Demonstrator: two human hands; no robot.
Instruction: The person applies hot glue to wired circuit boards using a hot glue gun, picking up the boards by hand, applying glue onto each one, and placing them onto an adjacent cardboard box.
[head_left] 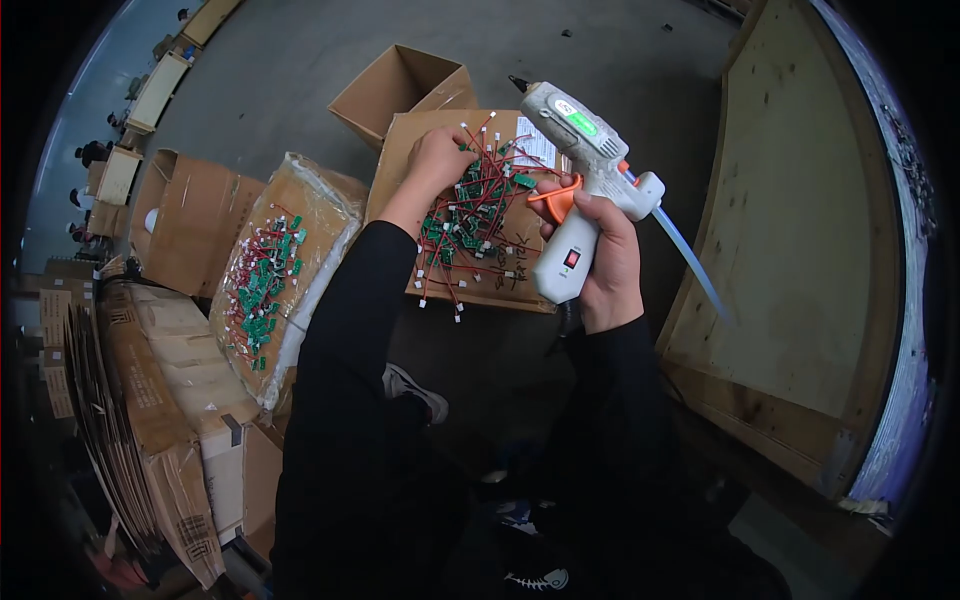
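My right hand (610,250) is wrapped round the handle of a white glue gun (585,150) with an orange trigger; its dark nozzle points up and left, and a pale glue stick trails from its back. My left hand (440,160) reaches to the upper left edge of a pile of green circuit boards with red wires and white connectors (465,215). Its fingers are pinched together at the wires; what they hold is too small to name. The pile lies on a cardboard box (400,150) with a white label.
More boards with wires (262,290) lie on a plastic-wrapped box (310,215) at the left. An open carton (390,95) stands behind, flattened cardboard (150,400) at lower left. A wooden-framed panel (790,220) is at the right. Several people sit far off at upper left.
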